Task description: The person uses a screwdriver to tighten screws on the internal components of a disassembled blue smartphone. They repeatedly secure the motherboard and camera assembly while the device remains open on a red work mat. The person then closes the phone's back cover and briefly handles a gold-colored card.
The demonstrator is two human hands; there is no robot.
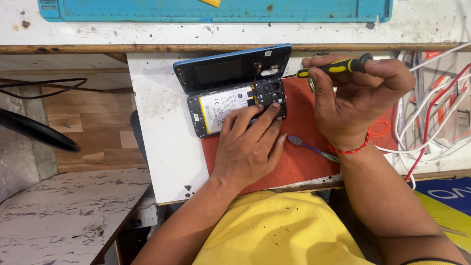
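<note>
Your left hand [248, 147] presses flat on the opened phone [235, 95] at the mat's [294, 162] 11 o'clock to steady it, while your right hand [355, 95], fingers closed round the screwdriver [338, 66], hovers at 1 o'clock.

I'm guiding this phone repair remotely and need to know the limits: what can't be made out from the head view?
- Screwdriver tip: hidden behind the right hand.
- Lower part of the opened phone: covered by the left hand.
- Screws on the camera board: too small to tell.
- Purple tool: one end under the right wrist.
- Blue mat: cut off by the top edge.
</note>
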